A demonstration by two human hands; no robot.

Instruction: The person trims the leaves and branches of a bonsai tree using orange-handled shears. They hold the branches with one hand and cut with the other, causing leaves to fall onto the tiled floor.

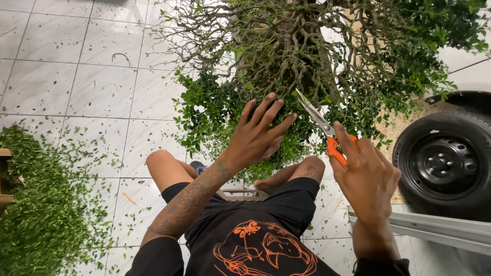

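1. Left hand (255, 138), fingers spread, presses the bonsai tree (307, 66) foliage.
2. Right hand (365, 174) grips orange-handled pruning scissors (322, 125), blades nearly closed.
3. Those fingertips sit near the blades; a slip could nick them.

White tiled floor (102, 92) under scattered green leaf clippings (46, 204), a black tyre (445, 163) alongside.

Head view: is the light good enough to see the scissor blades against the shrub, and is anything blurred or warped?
Head view: even, soft light, no hard shadows; the scissors show sharp blades, pale against the dark shrub; both left hand and right hand are crisp; wide-angle bend curves the floor tiles and tyre near the edges.
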